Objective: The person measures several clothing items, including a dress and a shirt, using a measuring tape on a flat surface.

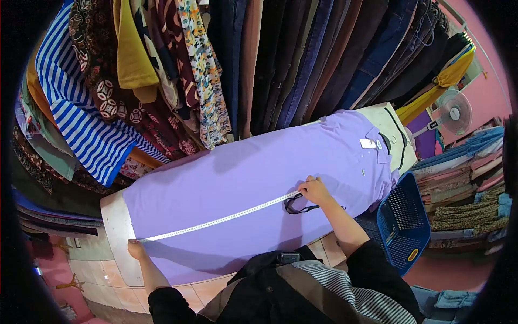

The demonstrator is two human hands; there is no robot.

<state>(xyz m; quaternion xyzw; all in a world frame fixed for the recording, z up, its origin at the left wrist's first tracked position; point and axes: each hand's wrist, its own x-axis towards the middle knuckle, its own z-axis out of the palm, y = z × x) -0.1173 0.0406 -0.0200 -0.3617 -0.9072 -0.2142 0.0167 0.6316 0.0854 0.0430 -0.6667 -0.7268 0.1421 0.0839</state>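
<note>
A long lilac garment (216, 178) with a collar, white tag and small chest label lies spread on a white board (116, 221). A white measuring tape (226, 217) stretches across it, pulled straight. My left hand (137, 249) pinches one end of the tape at the garment's lower hem, by the board's left part. My right hand (314, 191) holds the tape near the middle of the garment, fingers pressed together. A dark cord or strap (299, 207) hangs just below my right hand.
Clothes (280, 59) hang in a dense row behind the board. A blue basket (404, 221) stands at the right, near a fan (453, 112). Folded clothes (464, 205) are stacked at the far right. A black hanger (398, 137) lies at the board's right end.
</note>
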